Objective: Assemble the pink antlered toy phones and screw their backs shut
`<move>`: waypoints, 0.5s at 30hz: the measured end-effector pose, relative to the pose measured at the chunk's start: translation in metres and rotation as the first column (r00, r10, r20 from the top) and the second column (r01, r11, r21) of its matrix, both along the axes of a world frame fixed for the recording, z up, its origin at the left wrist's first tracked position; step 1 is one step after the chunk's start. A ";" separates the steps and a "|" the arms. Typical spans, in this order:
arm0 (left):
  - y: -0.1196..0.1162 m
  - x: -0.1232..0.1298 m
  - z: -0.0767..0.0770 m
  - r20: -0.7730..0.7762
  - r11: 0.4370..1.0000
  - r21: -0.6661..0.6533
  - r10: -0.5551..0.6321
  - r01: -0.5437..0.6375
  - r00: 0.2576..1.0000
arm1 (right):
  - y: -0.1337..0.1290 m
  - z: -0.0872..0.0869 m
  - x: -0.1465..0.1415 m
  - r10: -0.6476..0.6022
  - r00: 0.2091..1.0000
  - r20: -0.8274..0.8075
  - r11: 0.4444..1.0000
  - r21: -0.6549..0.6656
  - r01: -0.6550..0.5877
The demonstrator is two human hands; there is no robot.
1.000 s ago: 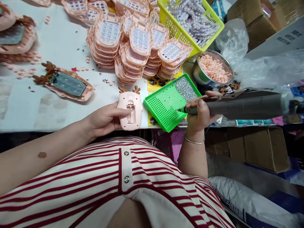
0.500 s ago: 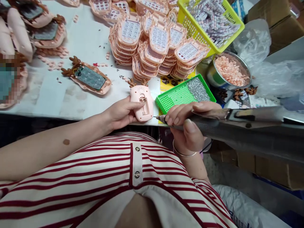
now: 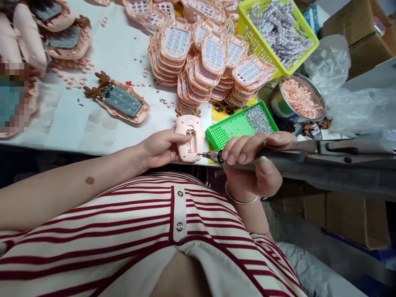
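A pink plastic toy phone (image 3: pixel 198 126) with small brown antlers lies back side up at the table's front edge, its battery compartment uncovered. My left hand (image 3: pixel 163 147) grips it from the left, thumb across the compartment. In my right hand (image 3: pixel 252 159) is a dark electric screwdriver (image 3: pixel 293 163), held nearly level. Its tip is at the phone's lower right corner; whether a screw is under it is too small to tell. Just behind my right hand sits a green tray (image 3: pixel 229 131) with small silver screws (image 3: pixel 260 119) at its far right end.
Stacked pink shells (image 3: pixel 176 41) stand behind the phone, near a yellow basket (image 3: pixel 278 62) of packets. A metal bowl (image 3: pixel 321 111) of pink pieces is at the right. An open antlered half (image 3: pixel 122 101) lies left; more lie by a person's hand (image 3: pixel 29 35).
The whole view has shifted slightly, moving the table's things to the right. The screwdriver's tip has moved a little inward over the phone's lower right corner. My left hand keeps its hold.
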State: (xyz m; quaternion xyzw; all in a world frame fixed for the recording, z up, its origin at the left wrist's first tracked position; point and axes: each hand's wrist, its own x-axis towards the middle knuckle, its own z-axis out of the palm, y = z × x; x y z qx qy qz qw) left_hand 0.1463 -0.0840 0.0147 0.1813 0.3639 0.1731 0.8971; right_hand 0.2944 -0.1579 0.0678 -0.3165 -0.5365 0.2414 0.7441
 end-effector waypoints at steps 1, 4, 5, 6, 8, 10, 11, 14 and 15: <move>0.001 -0.001 0.000 0.016 1.000 -0.021 0.001 -0.001 1.000 | 0.000 0.001 0.000 0.023 1.000 -0.015 1.000 0.010 -0.023; 0.003 -0.004 -0.004 0.053 0.998 -0.058 0.003 0.000 0.999 | 0.000 0.002 0.001 0.070 0.997 -0.044 0.997 0.021 -0.070; 0.003 -0.004 -0.005 0.061 0.998 -0.063 -0.002 0.006 0.998 | 0.000 0.002 0.001 0.078 0.996 -0.048 0.997 0.019 -0.077; 0.004 -0.005 -0.006 0.066 0.998 -0.067 -0.006 0.010 0.998 | 0.000 0.003 0.001 0.085 0.995 -0.052 0.996 0.022 -0.084; 0.004 -0.006 -0.008 0.077 0.997 -0.071 -0.009 0.014 0.997 | 0.000 0.003 0.001 0.105 0.993 -0.051 0.994 0.028 -0.104; 0.003 -0.007 -0.008 0.086 0.997 -0.075 -0.004 0.011 0.996 | 0.001 0.003 0.001 0.118 0.992 -0.052 0.993 0.029 -0.117; 0.003 -0.007 -0.008 0.089 0.997 -0.076 -0.001 0.008 0.996 | 0.001 0.003 0.002 0.117 0.992 -0.054 0.993 0.022 -0.116; 0.003 -0.008 -0.007 0.080 0.997 -0.074 -0.002 0.008 0.997 | 0.001 0.003 0.003 0.081 0.995 -0.061 0.997 0.010 -0.081; 0.003 -0.008 -0.007 0.072 0.997 -0.071 -0.002 0.008 0.997 | 0.001 0.004 0.003 0.067 0.996 -0.060 0.998 0.008 -0.066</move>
